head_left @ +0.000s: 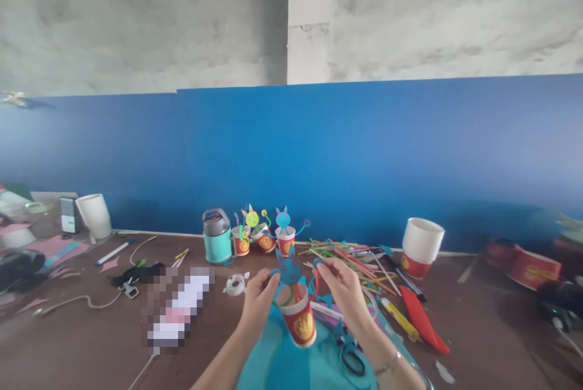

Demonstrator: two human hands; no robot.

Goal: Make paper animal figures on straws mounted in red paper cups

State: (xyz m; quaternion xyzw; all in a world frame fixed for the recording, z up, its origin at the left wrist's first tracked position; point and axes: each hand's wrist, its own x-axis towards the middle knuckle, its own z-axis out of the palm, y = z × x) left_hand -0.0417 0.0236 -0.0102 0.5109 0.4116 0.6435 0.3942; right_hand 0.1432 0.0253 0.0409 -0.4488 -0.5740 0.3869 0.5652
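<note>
A red and white paper cup puppet (298, 322) is in front of me, tilted slightly. Its blue paper cat head (289, 270) rises above the rim on a stick or strip. My left hand (259, 296) pinches the blue end of one puppet arm, left of the head. On the other side, my right hand (342, 285) pinches the blue end of the opposite arm. Beneath the cup lies blue-green paper (273, 359). Dark-handled scissors (351, 361) rest below my right wrist.
Finished-looking cup puppets (286, 238) stand at the back beside a turquoise lidded container (217, 238). Colored sticks (359, 259) lie heaped behind my right hand. A yellow cutter (399, 319), a red pointed object (421, 320), stacked cups (422, 238) and a tape roll (235, 284) are around.
</note>
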